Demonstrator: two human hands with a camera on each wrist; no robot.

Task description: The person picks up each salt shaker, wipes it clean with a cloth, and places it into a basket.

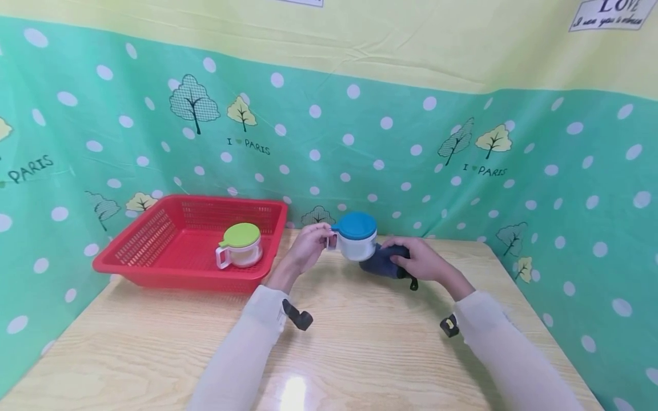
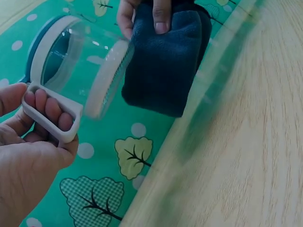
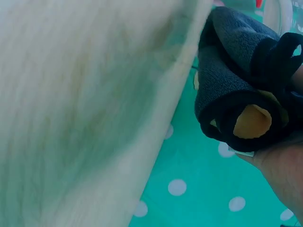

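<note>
My left hand (image 1: 307, 248) grips the white handle (image 2: 70, 134) of a clear lidded jar (image 1: 358, 249), its fingers through the loop. The jar has a blue lid (image 1: 357, 225) and a pale ribbed base; it is held above the table, tilted in the left wrist view. Just right of it, my right hand (image 1: 418, 260) holds a rolled dark blue fleece cloth (image 2: 163, 71), thumb and fingers around it. One end of the cloth is right at the jar's base. In the right wrist view the cloth's rolled end shows a tan inside, with a black loop (image 3: 284, 49) beside it.
A red plastic basket (image 1: 180, 279) stands on the left of the wooden table (image 1: 360, 354). Inside it is a similar jar with a green lid (image 1: 241, 234). A green and yellow patterned curtain (image 1: 329, 137) hangs behind and along the sides.
</note>
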